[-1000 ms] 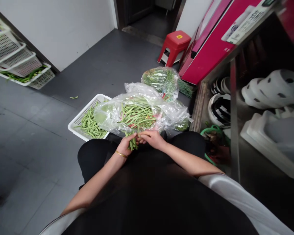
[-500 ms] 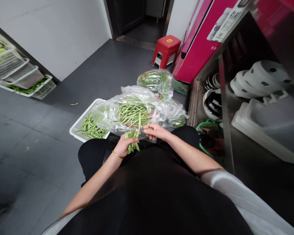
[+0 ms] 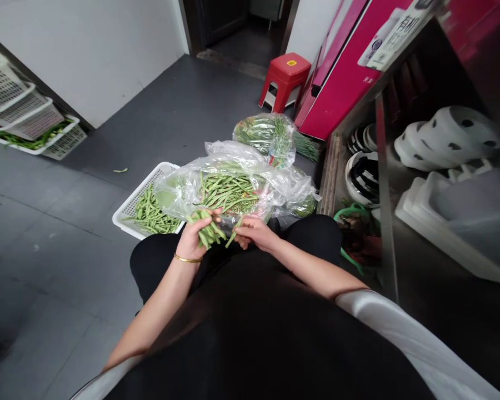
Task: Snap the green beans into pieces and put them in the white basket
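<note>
Left hand: closed round a bunch of green beans, thumb (image 3: 202,223) laid across the top
Right hand (image 3: 255,232): thumb and fingertips pinched on a single bean, just beside the bunch
Bunch (image 3: 210,235): held in the left hand (image 3: 190,240), just below frame centre, ends fanned out
Bean handling: likely light, fairly stiff yet snappable if bent hard; skin probably smooth, so strays may be shed from a loose fist
Bean hold: single bean (image 3: 232,237) best pinched near one end; bunch best gripped round its middle, without crushing
Bag (image 3: 280,189): frame centre, beyond the hands; thin, slack plastic, easily torn by judgement; loose beans (image 3: 230,191) exposed at its opening
Basket (image 3: 128,210): white, perforated, left of the bag; more beans (image 3: 153,215) heaped inside; best lifted by the rim
</note>
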Motion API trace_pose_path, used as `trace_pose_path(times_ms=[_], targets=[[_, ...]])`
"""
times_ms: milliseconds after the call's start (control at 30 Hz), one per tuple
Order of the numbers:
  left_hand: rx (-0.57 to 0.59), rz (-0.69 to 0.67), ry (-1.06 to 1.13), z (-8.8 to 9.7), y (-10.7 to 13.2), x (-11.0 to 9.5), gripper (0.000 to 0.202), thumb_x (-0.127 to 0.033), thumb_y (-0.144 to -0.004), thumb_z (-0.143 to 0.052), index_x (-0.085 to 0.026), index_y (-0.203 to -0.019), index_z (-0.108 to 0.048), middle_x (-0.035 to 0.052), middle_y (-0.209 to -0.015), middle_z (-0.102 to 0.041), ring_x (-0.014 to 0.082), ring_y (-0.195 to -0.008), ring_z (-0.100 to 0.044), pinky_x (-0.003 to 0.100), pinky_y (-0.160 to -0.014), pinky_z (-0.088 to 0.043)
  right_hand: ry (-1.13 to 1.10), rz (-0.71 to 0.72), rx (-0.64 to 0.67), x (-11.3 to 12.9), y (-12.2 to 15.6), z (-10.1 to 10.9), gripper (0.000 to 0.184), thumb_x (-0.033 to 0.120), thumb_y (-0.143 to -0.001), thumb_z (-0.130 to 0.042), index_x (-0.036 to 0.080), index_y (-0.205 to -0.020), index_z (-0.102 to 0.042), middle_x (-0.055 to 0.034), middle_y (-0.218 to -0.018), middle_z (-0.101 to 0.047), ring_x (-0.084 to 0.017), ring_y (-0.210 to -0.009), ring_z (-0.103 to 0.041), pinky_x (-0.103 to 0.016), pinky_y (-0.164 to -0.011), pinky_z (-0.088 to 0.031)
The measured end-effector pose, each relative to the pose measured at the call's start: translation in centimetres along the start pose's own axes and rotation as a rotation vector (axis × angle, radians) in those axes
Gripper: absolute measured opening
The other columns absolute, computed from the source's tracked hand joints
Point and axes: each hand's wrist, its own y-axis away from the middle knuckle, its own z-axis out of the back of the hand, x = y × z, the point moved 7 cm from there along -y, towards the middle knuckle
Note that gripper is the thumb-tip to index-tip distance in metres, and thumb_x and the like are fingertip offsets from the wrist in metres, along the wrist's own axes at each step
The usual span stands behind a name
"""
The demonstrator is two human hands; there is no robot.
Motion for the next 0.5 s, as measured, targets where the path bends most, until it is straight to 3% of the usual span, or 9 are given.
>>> trace_pose_path(times_ms=[100,167,233,400,500], targets=[[-0.003,0.133,-0.162,0.5,-0.5,1.9,0.028,-0.018,-0.055,-0.078,-0.012,-0.077,-0.063,0.0049,-0.071,-0.066,0.0155,-0.059,-0.061,0.027,-0.056,-0.049,0.545,0.136,-0.028,1.4,-0.5,-0.2,0.027,0.042,-0.079,-0.06,0.016,-0.072,-0.053,0.0014,-0.059,-0.058,-0.011,-0.053,-0.055,-0.023,-0.053,-0.043],[0.009,0.156,-0.242,0.7,-0.6,3.0,0.028,-0.018,-0.053,-0.08,-0.011,-0.073,-0.062,0.003,-0.063,-0.064,0.0138,-0.05,-0.058,0.026,-0.05,-0.048,0.903,0.255,-0.07,2.7,-0.6,-0.6,0.025,0.037,-0.08,-0.062,0.016,-0.07,-0.053,-0.0012,-0.066,-0.06,-0.013,-0.063,-0.057,-0.024,-0.06,-0.041],[0.055,0.166,-0.308,0.6,-0.5,3.5,0.027,-0.018,-0.053,-0.08,-0.012,-0.071,-0.062,0.0027,-0.059,-0.063,0.0129,-0.045,-0.056,0.024,-0.045,-0.046,1.15,0.28,-0.03,3.5,-0.5,-1.1,0.027,0.04,-0.078,-0.065,0.016,-0.072,-0.054,-0.0037,-0.074,-0.062,-0.015,-0.07,-0.058,-0.025,-0.063,-0.039],[0.166,0.148,-0.543,0.1,-0.2,2.9,0.02,-0.022,-0.059,-0.076,-0.012,-0.071,-0.063,0.0054,-0.059,-0.065,0.0149,-0.047,-0.058,0.023,-0.043,-0.042,1.351,0.241,0.034,6.4,0.1,0.2,0.033,0.05,-0.082,-0.057,0.017,-0.087,-0.058,-0.0045,-0.078,-0.063,-0.016,-0.07,-0.057,-0.025,-0.062,-0.036],[0.178,0.108,-0.701,-0.1,-0.2,2.5,0.019,-0.017,-0.056,-0.076,-0.013,-0.07,-0.063,0.0029,-0.059,-0.065,0.0141,-0.048,-0.058,0.022,-0.046,-0.043,1.41,0.339,0.271,6.7,0.7,-0.4,0.022,0.035,-0.09,-0.049,0.018,-0.082,-0.06,-0.0038,-0.078,-0.063,-0.014,-0.071,-0.056,-0.025,-0.066,-0.036]])
